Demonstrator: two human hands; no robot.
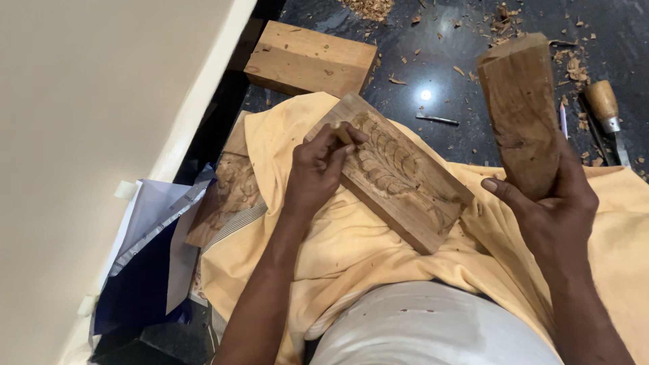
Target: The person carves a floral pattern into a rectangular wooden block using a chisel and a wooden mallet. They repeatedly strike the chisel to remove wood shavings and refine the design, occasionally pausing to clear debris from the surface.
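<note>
Yellow cloth [351, 250] over lap carries the rectangular leaf-carved wooden panel [399, 176]: stiff, fairly light, fine relief likely chippable, so hold by plain edges. Right hand [558, 213] clenches heavy blocky wooden mallet [520, 115]. Left hand [318, 172] pinches small chisel [343, 130] against panel.

1. Carved wooden panel [399, 177]: rectangular, brown, leaf relief on its upper face; lies diagonally on yellow cloth across the lap.
2. Wooden mallet [519, 111]: thick, worn block, held upright.
</note>
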